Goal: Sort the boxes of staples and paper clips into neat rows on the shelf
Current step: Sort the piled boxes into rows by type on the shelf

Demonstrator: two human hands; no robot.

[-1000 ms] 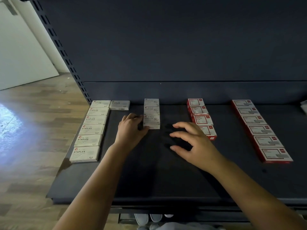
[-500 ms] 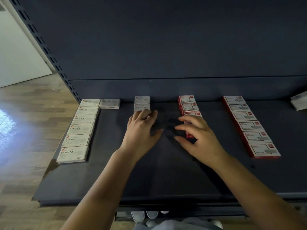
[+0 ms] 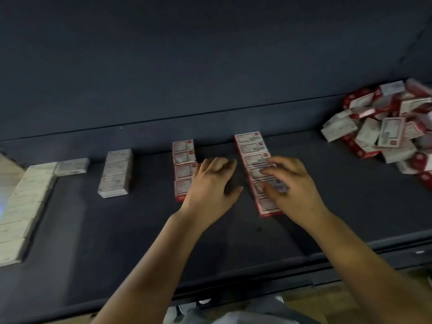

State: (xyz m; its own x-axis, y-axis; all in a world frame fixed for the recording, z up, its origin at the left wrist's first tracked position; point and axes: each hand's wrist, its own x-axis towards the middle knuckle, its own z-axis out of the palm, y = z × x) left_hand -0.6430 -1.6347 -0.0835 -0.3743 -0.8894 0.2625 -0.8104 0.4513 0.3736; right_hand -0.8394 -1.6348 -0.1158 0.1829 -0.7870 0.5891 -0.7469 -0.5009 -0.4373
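the left hand (image 3: 210,185) hovers spread beside a short red row (image 3: 183,169); the right hand (image 3: 292,185), fingers loose, empty, lies over the long red row (image 3: 251,150). white rows (image 3: 115,174) sit left on the shelf (image 3: 93,230), a jumbled pile (image 3: 383,125) far right.

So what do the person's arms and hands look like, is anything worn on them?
Both are bare. The left hand and right hand show no gloves, rings or watch, and the forearms show no sleeves as far as the frame reaches. The picture is blurred, so small details cannot be told.
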